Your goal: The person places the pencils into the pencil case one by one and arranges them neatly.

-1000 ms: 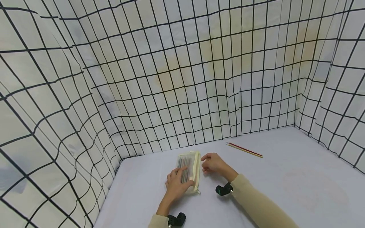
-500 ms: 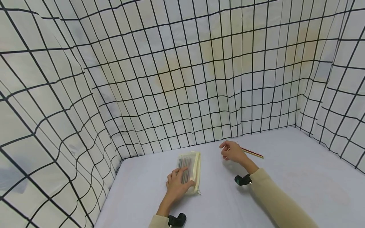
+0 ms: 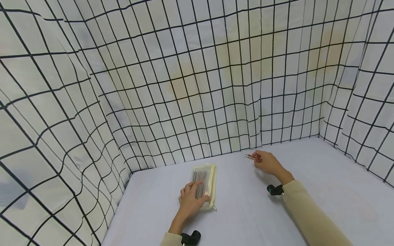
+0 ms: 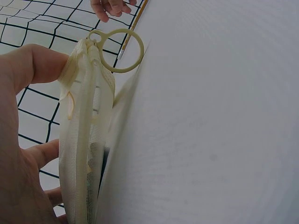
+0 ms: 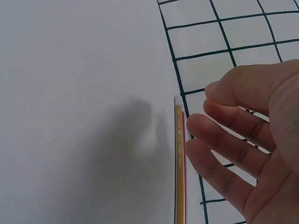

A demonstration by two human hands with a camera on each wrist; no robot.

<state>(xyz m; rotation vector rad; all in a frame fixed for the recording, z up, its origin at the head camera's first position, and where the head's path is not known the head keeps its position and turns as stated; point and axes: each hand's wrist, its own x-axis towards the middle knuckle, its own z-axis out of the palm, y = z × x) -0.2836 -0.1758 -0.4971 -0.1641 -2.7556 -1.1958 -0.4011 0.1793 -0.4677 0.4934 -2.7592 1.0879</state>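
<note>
The left hand point(image 3: 191, 200) rests on a cream pencil case point(image 3: 211, 181) with a see-through mesh window, slim pencils showing inside. Its thumb touches the zip side in the left wrist view, where a ring-shaped zip pull point(image 4: 140, 51) stands out at the end. Farther right, the right hand point(image 3: 267, 162) hovers over two pencils point(image 5: 179, 158), one yellow and one red-striped, lying side by side. In the right wrist view its fingers are loosely bent, the thumb apart from them, and nothing is held. From the head, only the pencils' white-tipped ends point(image 3: 248, 156) show past the fingers.
A white table point(image 3: 240, 212) bears everything. White cloth walls with black grid lines point(image 3: 184, 102) enclose its back and sides. Black wrist cameras point(image 3: 275, 190) are worn at both cuffs.
The right hand has moved right, away from the pencil case, to the pencils near the back, covering most of them in the head view. The left hand and case stay in place.
</note>
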